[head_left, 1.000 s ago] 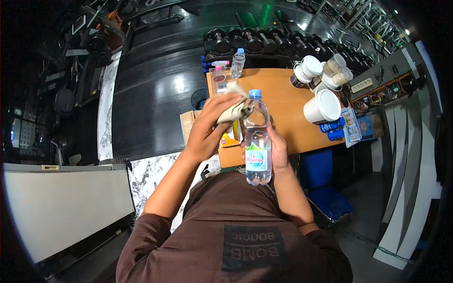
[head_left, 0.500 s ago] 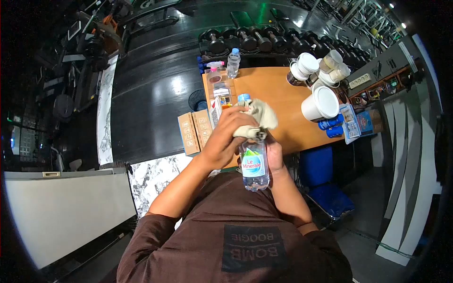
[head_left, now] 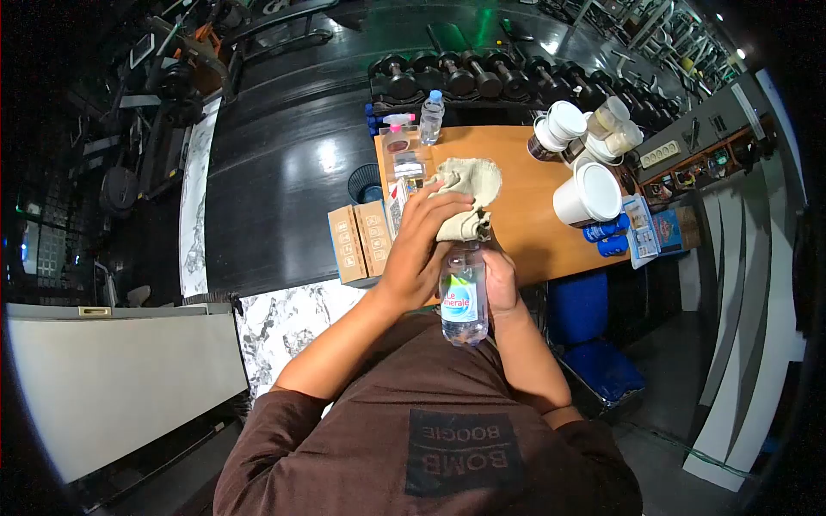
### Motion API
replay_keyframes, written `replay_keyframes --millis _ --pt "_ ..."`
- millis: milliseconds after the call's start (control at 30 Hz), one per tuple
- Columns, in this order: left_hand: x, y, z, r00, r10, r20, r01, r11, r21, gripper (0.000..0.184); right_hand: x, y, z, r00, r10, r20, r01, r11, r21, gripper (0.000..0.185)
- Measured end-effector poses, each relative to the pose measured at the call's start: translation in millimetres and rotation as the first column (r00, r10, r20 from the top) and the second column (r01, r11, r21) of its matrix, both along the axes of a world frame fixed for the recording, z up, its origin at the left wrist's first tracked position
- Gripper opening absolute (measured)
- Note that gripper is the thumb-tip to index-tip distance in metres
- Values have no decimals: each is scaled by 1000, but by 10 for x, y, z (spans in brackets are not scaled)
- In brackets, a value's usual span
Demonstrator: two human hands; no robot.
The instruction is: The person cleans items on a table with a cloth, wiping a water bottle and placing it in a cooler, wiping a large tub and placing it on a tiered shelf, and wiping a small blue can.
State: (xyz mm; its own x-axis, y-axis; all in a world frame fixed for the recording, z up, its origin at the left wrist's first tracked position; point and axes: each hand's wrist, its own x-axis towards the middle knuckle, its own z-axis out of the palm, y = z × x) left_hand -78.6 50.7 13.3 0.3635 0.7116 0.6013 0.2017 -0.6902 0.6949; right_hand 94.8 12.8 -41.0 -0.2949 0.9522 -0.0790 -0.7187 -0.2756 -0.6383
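A clear plastic water bottle with a green and blue label stands upright near my chest, over the table's front edge. My right hand is wrapped round the bottle's right side. In my left hand is a beige cloth, which covers the bottle's cap and neck. The cap is hidden under the cloth.
On the wooden table are a second bottle, a spray bottle and white tubs. A cardboard box stands to the left, a blue chair to the right. Dumbbells line a rack behind.
The cloth in my left hand has moved right from beside the bottle onto its top, covering the cap. The bottle has shifted slightly down and toward my chest.
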Motion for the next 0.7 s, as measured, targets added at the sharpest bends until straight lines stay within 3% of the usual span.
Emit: replay_keyframes --millis 33,200,267,300,367,433,467,500,600,700 --pt "4 -56 -16 1000 27 14 -27 1000 -15 49 -12 -12 59 994 -34 104 31 999 31 47" --pt "-77 -118 -47 998 59 22 -59 998 -28 39 -62 12 -132 1000 -19 13 20 997 -76 53" --pt "-245 -92 27 985 -173 -23 170 980 -105 32 7 4 -230 1000 29 -9 -29 997 -76 53" --pt "-313 -61 48 984 -176 -20 173 979 -107 32 24 -4 -232 997 71 -29 -73 994 -80 54" --pt "-418 51 90 979 -136 154 167 963 -210 32 -11 29 -103 984 135 -112 -148 983 -112 54" --pt "-428 134 182 999 30 45 -26 996 -88 36 -99 36 -96 995 15 99 -10 999 -46 69" --pt "-409 182 198 1000 31 7 -30 999 -31 40 -167 31 -97 981 -123 150 127 992 -22 68" --pt "-372 210 210 999 34 -31 -33 999 27 44 -152 29 -112 981 -122 151 126 992 -19 68" --pt "-145 17 68 998 -24 -64 19 996 -87 61 -88 -3 -69 995 -7 97 12 998 -57 48" --pt "-70 -217 9 995 89 -55 -95 987 -133 56 -153 25 7 990 -122 77 124 992 -17 50"
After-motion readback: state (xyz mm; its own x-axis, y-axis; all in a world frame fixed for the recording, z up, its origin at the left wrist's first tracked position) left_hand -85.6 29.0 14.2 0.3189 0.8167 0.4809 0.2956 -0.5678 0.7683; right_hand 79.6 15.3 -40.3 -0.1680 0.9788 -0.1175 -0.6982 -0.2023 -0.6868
